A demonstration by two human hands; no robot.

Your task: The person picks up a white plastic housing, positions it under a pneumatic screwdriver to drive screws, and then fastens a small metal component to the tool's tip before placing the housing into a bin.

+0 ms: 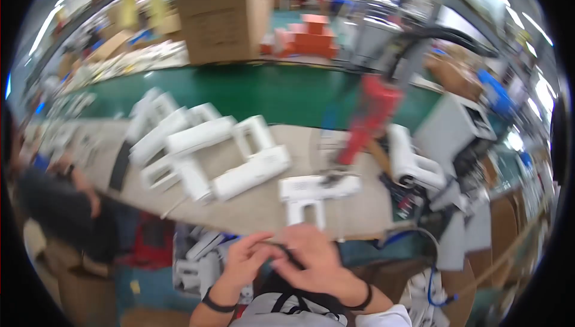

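Left hand (244,260) and right hand (314,258) close together, blur so can't tell if grasping, probably prepping a part; white casing (305,190) on desk (254,214) near red tool (370,114), next likely needs steadying.

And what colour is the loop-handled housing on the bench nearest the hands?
White; the loop-handled housing shows best in the head view, the only one, slightly blurred.

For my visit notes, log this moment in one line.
left hand and right hand: close together, grip unclear | bench: white handled housings | red tool: blurred
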